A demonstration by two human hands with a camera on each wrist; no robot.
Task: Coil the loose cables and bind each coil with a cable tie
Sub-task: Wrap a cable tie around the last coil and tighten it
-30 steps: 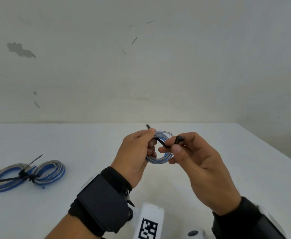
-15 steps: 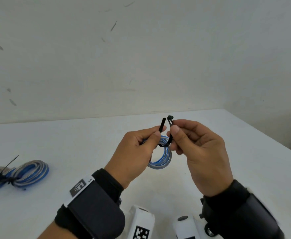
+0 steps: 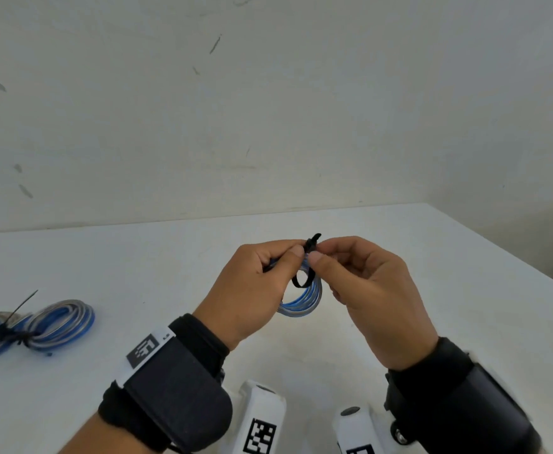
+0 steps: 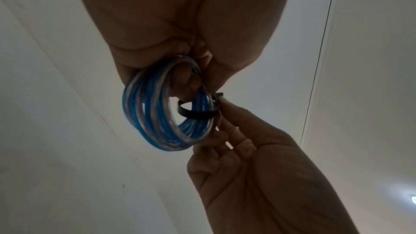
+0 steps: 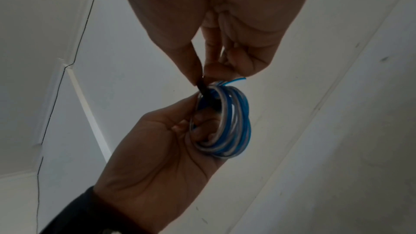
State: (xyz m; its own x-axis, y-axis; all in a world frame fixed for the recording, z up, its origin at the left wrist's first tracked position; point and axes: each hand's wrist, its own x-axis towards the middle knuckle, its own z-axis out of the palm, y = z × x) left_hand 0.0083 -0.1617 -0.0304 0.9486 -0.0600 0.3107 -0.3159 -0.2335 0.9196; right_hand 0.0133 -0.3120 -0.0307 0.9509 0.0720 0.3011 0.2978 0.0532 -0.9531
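I hold a small coil of blue and grey cable [image 3: 301, 306] above the white table [image 3: 170, 257]. My left hand [image 3: 296, 253] grips the coil [image 5: 229, 122] with fingers through its ring, and its thumb presses the tie at the top. A black cable tie [image 3: 301, 283] loops round the coil's strands [image 4: 157, 113]. My right hand [image 3: 319, 252] pinches the tie's end [image 5: 202, 88] between thumb and forefinger, right against the left thumb. A short tip of the tie [image 4: 195, 113] sticks up between the two thumbs. The tie's head is hidden by the fingertips.
Two coils bound with black ties [image 3: 55, 322] lie on the table at the far left, with their tie tails sticking out. The table's right edge [image 3: 498, 247] runs diagonally behind my right hand. A bare wall stands behind the table.
The tie's two ends, apart half a second ago, are now together between my thumbs, and the tie forms a loop round the coil. Both hands sit closer together.
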